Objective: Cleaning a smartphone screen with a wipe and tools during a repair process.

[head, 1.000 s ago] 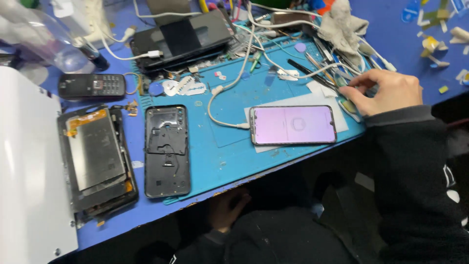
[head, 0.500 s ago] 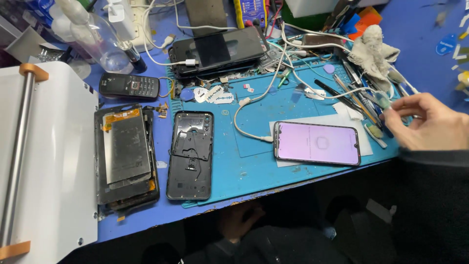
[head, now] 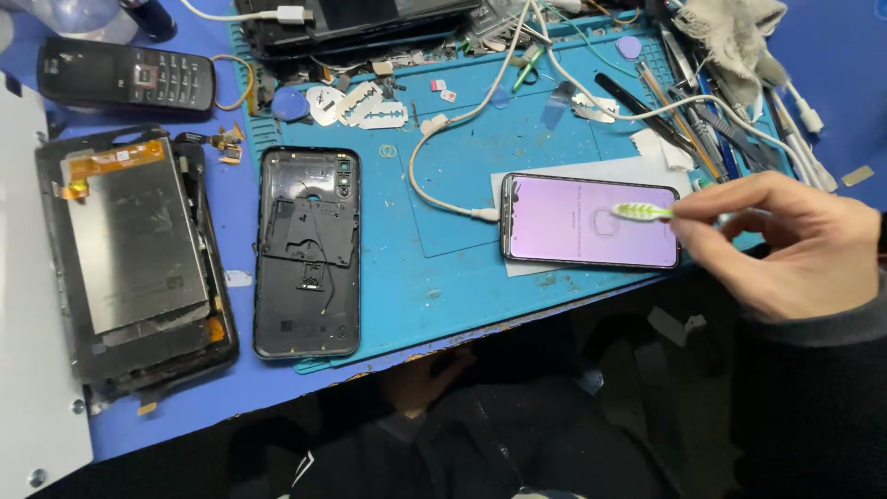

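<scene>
- Your right hand [head: 795, 245] pinches a small brush with a pale green head [head: 640, 212] between thumb and fingertips; the bristle end sits over the right part of the lit phone [head: 591, 222], close to or touching the glass. Contact cannot be confirmed.
- The phone lies face up on a white sheet [head: 591, 171] on the blue work mat [head: 443, 277], screen glowing lilac, with a white cable [head: 434, 185] plugged into its left end. It appears assembled and powered.
- Your left hand [head: 420, 379] rests below the table edge, in your lap; whether its fingers are spread or curled, I cannot tell.
- The black back cover [head: 308, 251] lies inside-up near the mat's left edge, untouched.
- The opened device with an exposed metal plate [head: 134, 249] lies further left, in pieces.
- Judgement: brushing of the lit phone is barely under way; both dismantled units remain unattended.
</scene>
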